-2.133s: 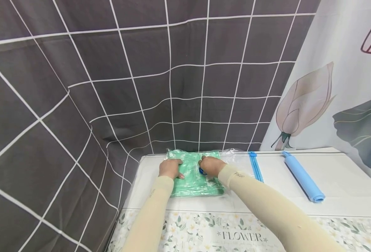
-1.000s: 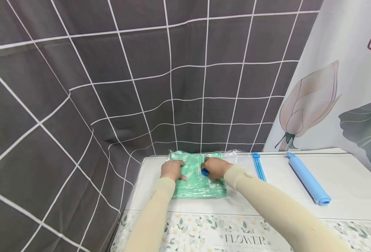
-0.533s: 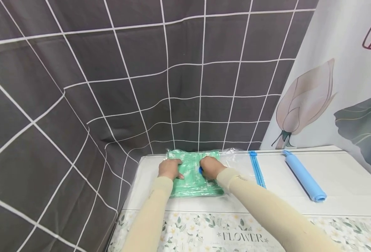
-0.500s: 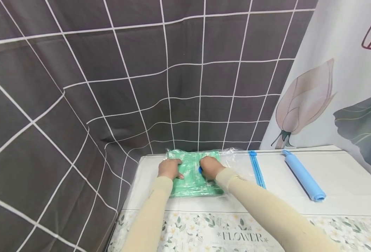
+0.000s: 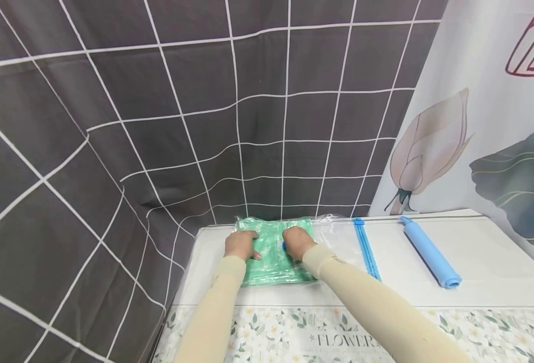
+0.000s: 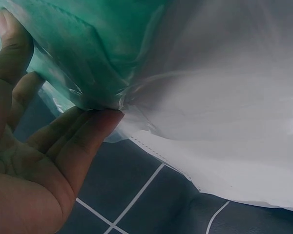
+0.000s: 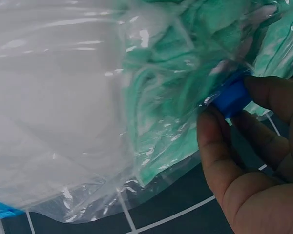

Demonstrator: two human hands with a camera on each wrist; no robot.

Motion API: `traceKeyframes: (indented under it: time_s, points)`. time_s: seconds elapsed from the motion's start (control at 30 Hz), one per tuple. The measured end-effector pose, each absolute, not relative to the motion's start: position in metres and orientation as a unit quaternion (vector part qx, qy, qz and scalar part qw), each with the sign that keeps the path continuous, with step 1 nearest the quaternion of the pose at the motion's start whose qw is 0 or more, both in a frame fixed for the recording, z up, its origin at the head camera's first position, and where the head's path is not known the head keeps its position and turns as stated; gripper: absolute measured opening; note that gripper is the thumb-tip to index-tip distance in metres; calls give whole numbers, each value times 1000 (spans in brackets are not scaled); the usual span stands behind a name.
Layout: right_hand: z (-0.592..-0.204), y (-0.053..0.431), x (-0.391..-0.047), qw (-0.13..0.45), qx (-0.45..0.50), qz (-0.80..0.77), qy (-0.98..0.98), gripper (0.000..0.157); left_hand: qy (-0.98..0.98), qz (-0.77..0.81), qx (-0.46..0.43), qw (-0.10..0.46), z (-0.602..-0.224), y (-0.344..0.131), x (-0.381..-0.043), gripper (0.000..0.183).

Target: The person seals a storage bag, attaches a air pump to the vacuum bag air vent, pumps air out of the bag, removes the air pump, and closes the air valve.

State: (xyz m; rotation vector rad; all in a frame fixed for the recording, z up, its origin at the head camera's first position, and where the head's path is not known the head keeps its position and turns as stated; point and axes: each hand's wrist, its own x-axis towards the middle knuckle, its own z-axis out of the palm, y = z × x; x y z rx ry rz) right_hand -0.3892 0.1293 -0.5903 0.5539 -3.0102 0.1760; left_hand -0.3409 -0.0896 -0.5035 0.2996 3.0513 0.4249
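Observation:
A clear plastic storage bag (image 5: 332,234) with folded green cloth (image 5: 271,252) inside lies flat at the back of the table. Its blue zip strip (image 5: 368,249) runs down the right end. My right hand (image 5: 297,243) pinches the round blue valve cap (image 7: 233,99) on the bag between thumb and fingers; in the head view the hand covers most of it. My left hand (image 5: 241,245) rests on the bag's left part, thumb and fingers spread. In the left wrist view those extended fingers (image 6: 83,151) lie at the edge of the bag, by the cloth.
A light-blue tube (image 5: 431,256) with a narrow far end lies on the white tabletop (image 5: 403,292), right of the bag. A dark gridded curtain (image 5: 212,131) hangs behind and to the left. The table's front part has a floral print (image 5: 267,333).
My right hand has turned a little at the blue valve cap, and less of the cap shows now. The left hand keeps its place on the bag. The head view shifts slightly.

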Motion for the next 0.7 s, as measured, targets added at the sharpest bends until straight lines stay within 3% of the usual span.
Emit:
traceKeyframes:
  time_s: [0.47, 0.53, 0.7]
  points:
    - [-592, 138, -379, 9, 159, 88, -983, 13, 985, 128, 110, 26, -526, -94, -354, 83]
    - [-587, 145, -378, 4, 161, 113, -980, 21, 985, 123, 119, 11, -540, -97, -364, 85]
    - [-554, 168, -353, -1, 168, 176, -970, 65, 985, 127, 118, 0, -556, -108, -375, 87]
